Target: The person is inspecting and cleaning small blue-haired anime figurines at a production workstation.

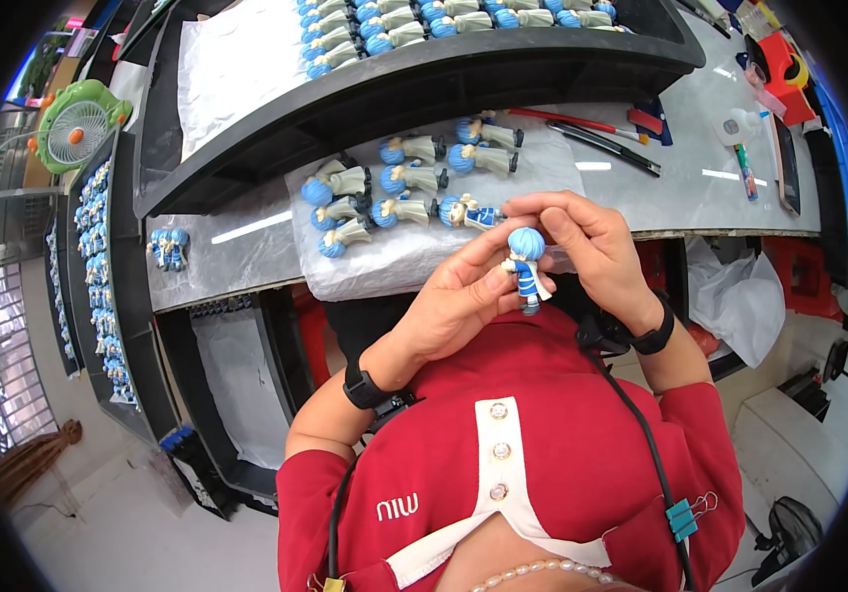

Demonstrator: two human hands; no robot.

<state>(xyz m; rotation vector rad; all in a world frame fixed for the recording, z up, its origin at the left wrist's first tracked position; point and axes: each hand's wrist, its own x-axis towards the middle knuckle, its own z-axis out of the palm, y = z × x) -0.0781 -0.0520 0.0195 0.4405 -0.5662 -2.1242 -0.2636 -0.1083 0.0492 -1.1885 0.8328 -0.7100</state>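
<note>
Hands met above the table edge: the left hand (458, 301) and the right hand (587, 247) both pinched one small figure (526, 264), so the grip was closed on it from both sides. Figure had a round blue head, white body and dark feet, and it stood upright between the fingers. Just behind the grip, more figures (404, 183) lay on a white sheet (384, 257) over a grey table (700, 187). Further behind stood a black tray (424, 84), and far left a green fan (78, 123).
</note>
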